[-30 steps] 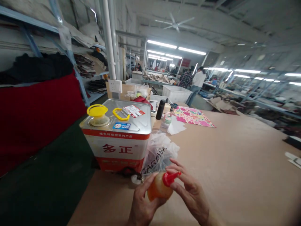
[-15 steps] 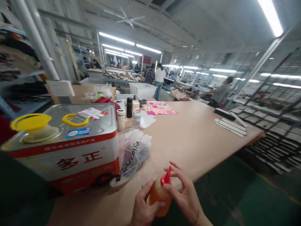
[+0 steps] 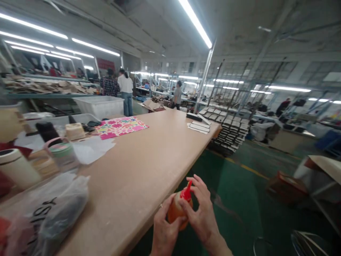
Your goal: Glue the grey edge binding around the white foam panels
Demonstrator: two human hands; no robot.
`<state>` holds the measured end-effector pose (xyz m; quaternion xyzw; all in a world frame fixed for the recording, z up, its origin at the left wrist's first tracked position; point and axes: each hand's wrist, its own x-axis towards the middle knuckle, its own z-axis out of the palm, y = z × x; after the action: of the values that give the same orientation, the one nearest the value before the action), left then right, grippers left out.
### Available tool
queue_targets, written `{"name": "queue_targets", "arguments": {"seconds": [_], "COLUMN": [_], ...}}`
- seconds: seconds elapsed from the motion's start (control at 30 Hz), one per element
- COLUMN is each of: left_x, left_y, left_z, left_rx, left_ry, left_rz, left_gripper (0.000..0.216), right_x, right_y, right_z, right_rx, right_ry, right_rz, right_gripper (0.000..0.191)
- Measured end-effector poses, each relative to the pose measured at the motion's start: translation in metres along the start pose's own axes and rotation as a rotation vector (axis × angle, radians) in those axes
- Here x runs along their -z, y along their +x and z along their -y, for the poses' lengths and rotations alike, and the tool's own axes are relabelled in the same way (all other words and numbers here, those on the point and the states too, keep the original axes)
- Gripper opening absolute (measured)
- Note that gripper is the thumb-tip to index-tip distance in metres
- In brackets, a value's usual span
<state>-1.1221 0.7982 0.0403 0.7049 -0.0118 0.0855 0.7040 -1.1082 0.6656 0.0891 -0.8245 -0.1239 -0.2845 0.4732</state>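
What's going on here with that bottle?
Someone's left hand is holding an orange bottle, and the right hand is up at its red cap. They're near the edge of a long table, where a pink flowery sheet and a plastic bag lie.

A bag (image 3: pixel 64 209) lay near left on the table (image 3: pixel 138 163), a paper sheet (image 3: pixel 93 149) beyond it. Strips (image 3: pixel 198 127) lay at the far right end. The bottle (image 3: pixel 176 212) was near, right of the bag, between the left hand (image 3: pixel 165 227) and right hand (image 3: pixel 202 209).
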Motion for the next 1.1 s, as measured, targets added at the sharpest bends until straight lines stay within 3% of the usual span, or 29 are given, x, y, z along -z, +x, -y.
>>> {"name": "queue_targets", "arguments": {"seconds": [0.1, 0.2, 0.27, 0.37, 0.43, 0.53, 0.63, 0.77, 0.83, 0.93, 1.03, 1.1], "left_x": [-0.052, -0.087, -0.105, -0.134, -0.156, -0.192, -0.235, -0.300, -0.326, -0.353, -0.372, -0.385], "left_y": [0.023, 0.045, 0.059, 0.081, 0.097, 0.125, 0.158, 0.214, 0.247, 0.296, 0.331, 0.346], "left_z": [0.000, 0.000, -0.001, -0.004, -0.007, -0.004, 0.013, 0.036, 0.040, 0.038, 0.028, 0.022], "left_rx": [0.052, 0.153, 0.185, 0.197, 0.206, 0.207, 0.134, -0.003, -0.055, -0.105, -0.130, -0.089], "left_ry": [-0.086, -0.259, -0.318, -0.369, -0.394, -0.405, -0.385, -0.238, -0.177, -0.175, -0.224, -0.268], "left_rz": [0.090, 0.254, 0.416, 0.680, 0.836, 0.978, 0.884, 0.493, 0.383, 0.412, 0.548, 0.647], "left_gripper": [0.054, 0.063, 0.068, 0.070, 0.070, 0.068, 0.066, 0.054, 0.051, 0.051, 0.051, 0.054], "right_x": [0.038, 0.089, 0.123, 0.165, 0.183, 0.196, 0.192, 0.167, 0.157, 0.155, 0.164, 0.175], "right_y": [-0.009, -0.009, 0.004, 0.040, 0.064, 0.092, 0.118, 0.173, 0.204, 0.235, 0.244, 0.246], "right_z": [-0.046, -0.076, -0.086, -0.096, -0.104, -0.123, -0.156, -0.214, -0.241, -0.273, -0.294, -0.303], "right_rx": [-0.051, -0.169, -0.247, -0.301, -0.295, -0.268, -0.243, -0.258, -0.273, -0.292, -0.318, -0.304], "right_ry": [0.044, 0.149, 0.167, 0.209, 0.237, 0.193, 0.022, -0.259, -0.318, -0.297, -0.221, -0.224], "right_rz": [0.044, 0.060, 0.022, 0.180, 0.301, 0.336, 0.156, -0.291, -0.387, -0.365, -0.273, -0.270], "right_gripper": [0.052, 0.077, 0.075, 0.061, 0.050, 0.035, 0.034, 0.030, 0.030, 0.044, 0.071, 0.074]}}
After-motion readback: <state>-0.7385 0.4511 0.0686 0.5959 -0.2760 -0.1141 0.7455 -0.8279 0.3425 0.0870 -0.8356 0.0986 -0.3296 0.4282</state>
